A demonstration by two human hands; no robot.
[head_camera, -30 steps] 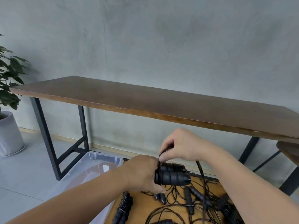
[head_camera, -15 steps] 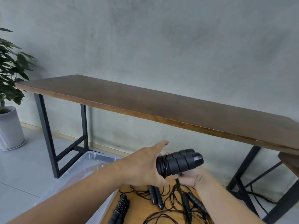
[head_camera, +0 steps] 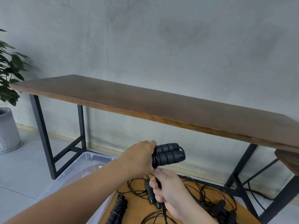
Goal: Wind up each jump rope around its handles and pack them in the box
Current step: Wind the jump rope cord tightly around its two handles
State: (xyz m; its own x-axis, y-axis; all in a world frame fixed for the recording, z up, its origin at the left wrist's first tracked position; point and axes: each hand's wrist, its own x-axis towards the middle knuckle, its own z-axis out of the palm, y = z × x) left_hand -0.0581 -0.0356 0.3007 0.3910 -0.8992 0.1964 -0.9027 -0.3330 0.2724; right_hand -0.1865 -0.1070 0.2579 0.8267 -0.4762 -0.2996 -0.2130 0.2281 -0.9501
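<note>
While the left hand grips the near ends of a pair of black ribbed handles, the handles project to the right of its fingers, side by side and roughly level, raised above the surface. Several turns of thin black cord encircle both handles just beside the left hand's fingers. Directly below the handles, the right hand is closed around the free length of that cord, which runs from the wound turns down through its curled fingers and out beneath the hand toward the surface. On the orange-brown surface under the right hand lies a tangle of loose jump ropes, their black cords looping across one another, with two further black handles lying just left of the right hand's knuckles. An already wound jump rope rests on the surface near its left edge, well apart from the held pair. Left of the surface, on the floor, stands a clear plastic box, partly hidden by the left forearm. Behind these stands a long dark wooden table on black metal legs, against a grey wall; a potted plant occupies the far left.
</note>
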